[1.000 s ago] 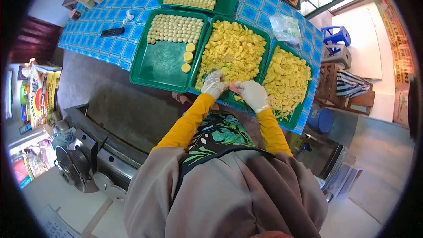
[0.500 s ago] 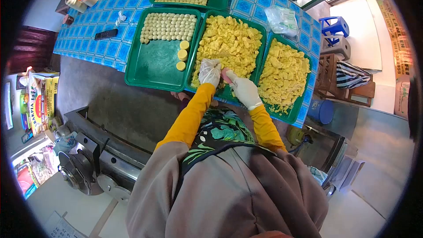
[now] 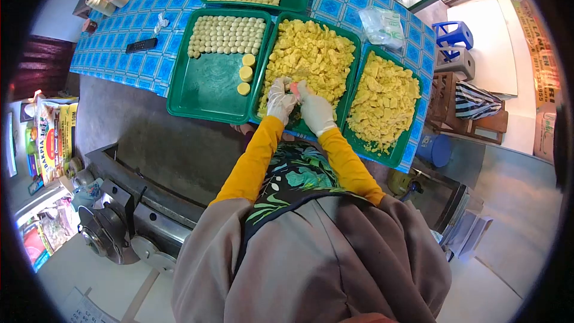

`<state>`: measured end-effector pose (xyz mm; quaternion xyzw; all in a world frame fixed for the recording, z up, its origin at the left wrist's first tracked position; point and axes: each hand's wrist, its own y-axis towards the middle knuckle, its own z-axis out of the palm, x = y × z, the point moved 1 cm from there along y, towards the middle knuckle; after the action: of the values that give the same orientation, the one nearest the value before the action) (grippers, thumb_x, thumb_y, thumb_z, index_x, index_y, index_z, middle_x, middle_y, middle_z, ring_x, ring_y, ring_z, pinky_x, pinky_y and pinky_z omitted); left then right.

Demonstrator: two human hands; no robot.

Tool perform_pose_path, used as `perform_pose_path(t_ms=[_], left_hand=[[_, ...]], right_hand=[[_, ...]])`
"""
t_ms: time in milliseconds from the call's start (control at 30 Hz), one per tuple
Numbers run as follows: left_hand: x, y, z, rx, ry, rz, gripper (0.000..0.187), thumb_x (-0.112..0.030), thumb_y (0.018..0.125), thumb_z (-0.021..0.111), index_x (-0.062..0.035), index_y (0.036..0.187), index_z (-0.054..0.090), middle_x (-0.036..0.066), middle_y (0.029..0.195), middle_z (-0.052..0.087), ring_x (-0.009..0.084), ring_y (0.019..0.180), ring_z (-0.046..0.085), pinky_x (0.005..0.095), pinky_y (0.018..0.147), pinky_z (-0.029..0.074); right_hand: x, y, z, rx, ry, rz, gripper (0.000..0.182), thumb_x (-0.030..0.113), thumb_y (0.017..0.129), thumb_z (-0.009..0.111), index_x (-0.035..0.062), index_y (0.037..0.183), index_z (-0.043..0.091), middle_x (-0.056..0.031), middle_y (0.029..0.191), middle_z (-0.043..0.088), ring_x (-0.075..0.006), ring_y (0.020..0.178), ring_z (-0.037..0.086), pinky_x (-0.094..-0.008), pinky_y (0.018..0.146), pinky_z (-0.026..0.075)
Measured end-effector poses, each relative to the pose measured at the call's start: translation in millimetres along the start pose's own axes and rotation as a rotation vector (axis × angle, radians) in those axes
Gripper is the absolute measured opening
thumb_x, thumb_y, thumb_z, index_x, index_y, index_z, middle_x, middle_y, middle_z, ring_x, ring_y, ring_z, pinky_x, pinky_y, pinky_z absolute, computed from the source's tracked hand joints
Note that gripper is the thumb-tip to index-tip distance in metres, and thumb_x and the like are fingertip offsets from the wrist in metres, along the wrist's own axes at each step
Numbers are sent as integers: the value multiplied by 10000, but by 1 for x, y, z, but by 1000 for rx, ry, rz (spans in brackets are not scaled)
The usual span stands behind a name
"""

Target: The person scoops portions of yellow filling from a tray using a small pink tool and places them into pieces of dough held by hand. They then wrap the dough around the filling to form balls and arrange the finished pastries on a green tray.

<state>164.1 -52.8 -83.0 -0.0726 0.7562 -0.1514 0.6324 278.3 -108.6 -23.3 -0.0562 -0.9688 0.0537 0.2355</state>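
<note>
Green trays (image 3: 197,98) on the blue-tiled table (image 3: 143,66): four. Two hold rows of pale round balls (image 3: 227,33), too many and too small to count; two hold heaps of yellow crumbly pieces (image 3: 311,54). Yellow discs (image 3: 246,73) in the tray left of the nearer heap: three. Gloved hands over that heap: two, left hand (image 3: 279,100) and right hand (image 3: 315,110). Black remote (image 3: 142,45) left of the trays: one. Blue stool (image 3: 452,34) beyond the table's right end: one.

"BAKPIA" on left-hand package (image 3: 46,137)
</note>
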Motion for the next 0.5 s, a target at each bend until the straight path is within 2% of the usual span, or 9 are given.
perform_pose_path(t_ms=[33,67,133,200,267,300,400,467,500], left_hand=[[0,1,2,6,-5,7,608,-23,630,822,-25,1190,583,107,1158,618,223,992,610,336,795,520],[2,0,1,36,-139,-10,606,5,646,792,-19,1211,575,107,1168,613,214,991,607,319,773,520],[6,-4,0,93,-404,-46,606,62,677,732,-7,1254,559,109,1188,603,198,991,602,285,727,519],[-2,-12,-1,91,-427,-21,630,70,689,706,-5,1294,548,103,1209,598,200,984,602,285,734,520],[-3,-5,-3,64,-369,60,640,63,687,711,-5,1303,550,103,1213,599,199,977,598,287,748,521],[-10,-13,-4,73,-271,-4,677,56,688,647,-10,1351,528,146,1351,564,274,1172,581,336,991,453],[-10,-12,-5,97,-259,46,654,48,673,657,1,1319,560,146,1340,583,285,1212,575,364,997,458],[-12,-10,-4,97,-239,76,595,-20,720,680,11,1304,574,190,1280,612,317,1183,599,364,964,479],[-22,-7,-7,173,123,93,559,-72,743,692,-10,1290,593,208,1244,620,336,1158,608,364,940,491]], right_hand=[[-1,5,3,-12,10,-10,463,132,917,480,78,1376,495,-228,1030,688,-431,832,671,-531,717,516],[-2,8,5,-16,6,-4,463,132,917,480,78,1376,495,-228,1030,688,-431,832,671,-531,717,516],[-4,10,12,146,-37,16,523,102,896,480,83,1418,450,-223,1094,674,-439,837,666,-537,740,511],[1,-3,6,94,-10,24,534,96,888,475,77,1420,448,-228,1015,686,-437,847,665,-534,755,510],[1,-11,-1,-11,35,-38,453,114,905,488,101,1354,544,-245,900,681,-423,838,662,-529,726,510],[0,-15,-5,-12,37,-43,453,114,905,488,101,1354,544,-245,900,681,-423,838,662,-529,726,510],[-11,-21,-14,95,21,-22,411,156,920,520,126,1325,584,-244,894,675,-418,839,661,-521,721,506],[-25,-24,-12,78,198,-52,349,209,944,537,155,1276,633,-239,896,672,-415,844,658,-510,714,503],[-19,-29,-30,104,92,-45,336,248,965,533,195,1277,646,-234,909,671,-417,837,655,-494,715,506]])
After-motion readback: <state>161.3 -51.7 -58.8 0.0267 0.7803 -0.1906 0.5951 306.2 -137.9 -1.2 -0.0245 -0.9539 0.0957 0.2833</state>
